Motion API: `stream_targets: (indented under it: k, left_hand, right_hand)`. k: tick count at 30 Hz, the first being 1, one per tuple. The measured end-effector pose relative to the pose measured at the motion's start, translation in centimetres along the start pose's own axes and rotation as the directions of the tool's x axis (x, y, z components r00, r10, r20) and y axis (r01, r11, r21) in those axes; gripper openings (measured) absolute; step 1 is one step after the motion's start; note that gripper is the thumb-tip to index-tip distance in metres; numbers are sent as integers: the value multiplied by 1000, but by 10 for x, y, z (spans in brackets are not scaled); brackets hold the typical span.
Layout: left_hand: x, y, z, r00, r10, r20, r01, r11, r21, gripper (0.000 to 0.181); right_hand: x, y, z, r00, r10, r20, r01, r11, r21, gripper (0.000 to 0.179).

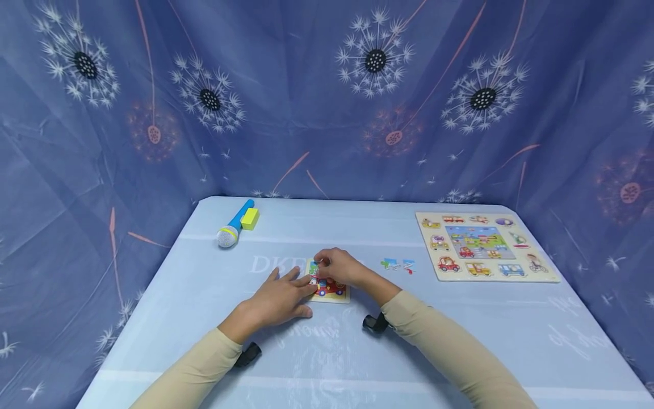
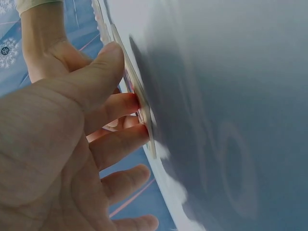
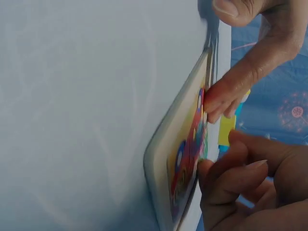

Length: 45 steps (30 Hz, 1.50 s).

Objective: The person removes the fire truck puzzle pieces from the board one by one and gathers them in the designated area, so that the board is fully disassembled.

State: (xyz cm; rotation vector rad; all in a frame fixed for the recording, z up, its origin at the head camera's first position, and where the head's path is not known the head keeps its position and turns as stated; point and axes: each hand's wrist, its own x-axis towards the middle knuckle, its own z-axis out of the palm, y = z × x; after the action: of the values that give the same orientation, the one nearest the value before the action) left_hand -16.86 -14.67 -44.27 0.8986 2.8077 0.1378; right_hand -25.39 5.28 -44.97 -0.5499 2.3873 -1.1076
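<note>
A small jigsaw puzzle board [image 1: 331, 299] with a red vehicle picture lies on the table, its pale rim showing in the right wrist view. My left hand [image 1: 282, 298] is spread over its left side, straight fingertips [image 3: 216, 102] resting on the picture. From the upper right my right hand [image 1: 338, 267] reaches over the board, its thumb and fingers curled together to pinch a puzzle piece at the upper left part of the picture. Those fingertips mostly hide the piece. Two loose puzzle pieces, a green and blue one [image 1: 390, 264] and a partly red one [image 1: 409, 266], lie right of that hand.
A blue toy microphone [image 1: 236, 221] and a yellow block [image 1: 250, 218] lie at the back left. At the right is a larger wooden vehicle puzzle [image 1: 475, 245]. A patterned blue curtain [image 1: 306, 102] hangs behind the table [image 1: 327, 352].
</note>
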Motion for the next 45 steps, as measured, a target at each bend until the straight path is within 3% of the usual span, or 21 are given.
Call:
stream_targets:
  k: [9, 18, 39, 45]
  left_hand:
    - [0, 0, 2, 1000, -1, -9, 1, 1000, -5, 59]
    - [-2, 1, 3, 1000, -6, -3, 6, 1000, -7, 61]
    - [-1, 1, 3, 1000, -9, 6, 9, 1000, 1, 62]
    - [-2, 1, 2, 1000, -15, 5, 15, 1000, -3, 61]
  right_hand:
    - [7, -2, 10, 996, 8, -94, -18, 995, -99, 39]
    - [5, -12, 13, 991, 19, -131, -56, 957, -285, 31]
    - [6, -13, 14, 989, 32, -143, -75, 949, -306, 36]
    - [7, -10, 11, 990, 6, -143, -47, 957, -286, 39]
